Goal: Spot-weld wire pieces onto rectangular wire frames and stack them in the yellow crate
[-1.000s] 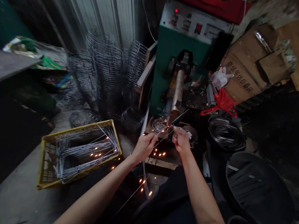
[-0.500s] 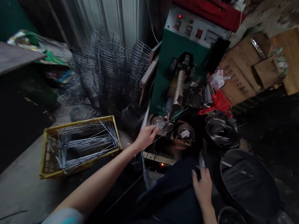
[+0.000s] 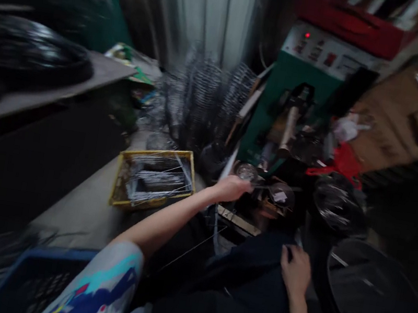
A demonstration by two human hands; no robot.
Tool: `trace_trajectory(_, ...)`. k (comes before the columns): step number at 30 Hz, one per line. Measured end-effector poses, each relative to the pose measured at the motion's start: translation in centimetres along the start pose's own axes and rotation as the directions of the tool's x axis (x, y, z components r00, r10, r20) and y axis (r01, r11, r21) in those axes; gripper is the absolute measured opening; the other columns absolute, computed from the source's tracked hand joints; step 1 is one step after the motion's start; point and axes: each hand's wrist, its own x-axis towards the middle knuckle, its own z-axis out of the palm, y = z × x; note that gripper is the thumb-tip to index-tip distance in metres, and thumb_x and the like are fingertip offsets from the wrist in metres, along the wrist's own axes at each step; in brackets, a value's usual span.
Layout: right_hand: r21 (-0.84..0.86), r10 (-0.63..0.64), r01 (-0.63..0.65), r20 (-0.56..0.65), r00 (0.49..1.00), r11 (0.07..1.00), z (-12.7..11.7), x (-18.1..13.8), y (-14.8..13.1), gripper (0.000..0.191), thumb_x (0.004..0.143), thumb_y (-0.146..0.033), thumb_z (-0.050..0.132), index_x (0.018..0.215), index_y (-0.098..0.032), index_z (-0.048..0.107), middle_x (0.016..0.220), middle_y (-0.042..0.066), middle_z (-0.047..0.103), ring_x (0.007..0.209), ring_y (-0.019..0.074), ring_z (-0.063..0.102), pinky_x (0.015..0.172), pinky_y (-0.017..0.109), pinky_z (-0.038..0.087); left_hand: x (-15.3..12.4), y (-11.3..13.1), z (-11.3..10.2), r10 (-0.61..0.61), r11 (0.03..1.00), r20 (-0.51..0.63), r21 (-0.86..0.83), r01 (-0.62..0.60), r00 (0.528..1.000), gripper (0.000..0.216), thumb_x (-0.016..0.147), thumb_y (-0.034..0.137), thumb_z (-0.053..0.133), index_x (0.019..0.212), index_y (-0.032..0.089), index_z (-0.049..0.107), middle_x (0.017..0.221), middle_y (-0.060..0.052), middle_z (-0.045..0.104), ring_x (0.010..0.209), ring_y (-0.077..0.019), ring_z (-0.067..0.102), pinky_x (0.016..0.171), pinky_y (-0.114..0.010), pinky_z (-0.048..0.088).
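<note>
The crate (image 3: 122,177) is yellow, the machine (image 3: 285,73) green, the patterned sleeve (image 3: 105,283) white and blue.

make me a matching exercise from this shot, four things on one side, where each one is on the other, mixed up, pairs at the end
Things
1. left hand
2. right hand
3. yellow crate
4. red bag

Places
A. on the floor, with thin metal pieces in it
B. at the edge of the dark clothing over the lap
C. to the lower left of the cardboard box in the picture
D. just below the small round dish in the picture

Pairs: 1-D, 2-B, 3-A, 4-C
</note>
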Motion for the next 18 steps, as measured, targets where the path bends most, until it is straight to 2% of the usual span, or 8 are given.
trace_trajectory(3,-0.008,-0.005,0.004,-0.013,1.000,1.000,0.3,-0.1,1.2,0.045,0.095,-0.048,0.037,0.089,-0.016,0.069,0.089,0.011,0.066,0.083,0.0256,0.057,0.076,0.034,0.044,-2.5,-1.1,-0.4,0.001,1.000,0.088,0.022,-0.003,0.996,0.007,0.076,0.021,0.064,0.082,0.024,0.065,0.069,0.000,0.066,0.063,-0.0166,0.060,0.055,-0.025,0.034)
trace_trajectory(5,-0.029,-0.003,0.004,0.012,1.000,1.000,0.5,0.0,1.8,0.047,0.094,-0.050,0.036,0.091,-0.016,0.069,0.091,0.011,0.067,0.083,0.0266,0.058,0.074,0.035,0.044,-5.0,-2.7,-1.5,-0.050,0.999,0.075,0.022,0.048,0.996,0.010,0.073,0.017,0.064,0.080,0.024,0.064,0.070,0.000,0.067,0.061,-0.0155,0.059,0.054,-0.025,0.033)
trace_trajectory(8,-0.064,0.011,-0.006,0.066,0.998,0.998,0.5,0.1,2.0,0.050,0.093,-0.051,0.034,0.092,-0.016,0.069,0.094,0.012,0.067,0.083,0.0279,0.058,0.074,0.036,0.045,-9.8,-6.0,-4.7,-0.177,0.984,-0.068,-0.019,0.176,0.982,0.010,0.070,0.012,0.064,0.071,0.022,0.061,0.062,-0.001,0.062,0.053,-0.0149,0.053,0.052,-0.024,0.030)
trace_trajectory(10,-0.085,0.038,-0.029,0.106,0.994,0.996,0.3,0.1,1.7,0.051,0.092,-0.052,0.033,0.094,-0.016,0.069,0.096,0.012,0.067,0.084,0.0289,0.059,0.074,0.037,0.046,-13.2,-8.7,-7.5,-0.288,0.957,-0.230,-0.097,0.273,0.930,0.009,0.071,0.014,0.065,0.068,0.021,0.060,0.058,-0.001,0.059,0.053,-0.0153,0.051,0.052,-0.024,0.030)
trace_trajectory(11,-0.097,0.054,-0.042,0.124,0.991,0.994,0.2,0.2,1.5,0.051,0.092,-0.053,0.033,0.094,-0.017,0.069,0.097,0.012,0.067,0.085,0.0294,0.059,0.074,0.037,0.046,-14.9,-10.2,-8.9,-0.352,0.935,-0.321,-0.154,0.318,0.879,0.009,0.073,0.017,0.066,0.068,0.020,0.060,0.058,-0.001,0.058,0.054,-0.0155,0.051,0.053,-0.024,0.030)
trace_trajectory(13,-0.124,0.082,-0.063,0.152,0.985,0.990,0.1,0.5,1.0,0.051,0.091,-0.053,0.032,0.096,-0.017,0.068,0.099,0.012,0.068,0.087,0.0304,0.059,0.074,0.038,0.046,-17.9,-13.4,-11.2,-0.496,0.868,-0.497,-0.307,0.390,0.712,0.011,0.081,0.025,0.062,0.073,0.019,0.062,0.061,-0.002,0.057,0.055,-0.0151,0.051,0.052,-0.024,0.031)
trace_trajectory(16,-0.157,0.106,-0.074,0.203,0.973,0.985,0.1,1.2,0.2,0.054,0.091,-0.054,0.029,0.096,-0.017,0.068,0.101,0.013,0.067,0.089,0.0317,0.059,0.076,0.040,0.047,-22.0,-18.1,-12.4,-0.699,0.715,-0.624,-0.591,0.374,0.350,0.026,0.092,0.039,0.050,0.080,0.018,0.060,0.054,0.003,0.045,0.043,-0.0110,0.040,0.044,-0.022,0.027)
trace_trajectory(18,-0.179,0.135,-0.088,0.267,0.954,0.980,0.1,1.8,-0.4,0.056,0.090,-0.056,0.027,0.097,-0.018,0.068,0.104,0.013,0.067,0.092,0.0327,0.059,0.075,0.041,0.047,-24.3,-20.9,-11.6,-0.803,0.591,-0.586,-0.757,0.277,0.112,0.036,0.097,0.046,0.040,0.084,0.017,0.057,0.049,0.008,0.033,0.036,-0.0080,0.027,0.039,-0.021,0.022)
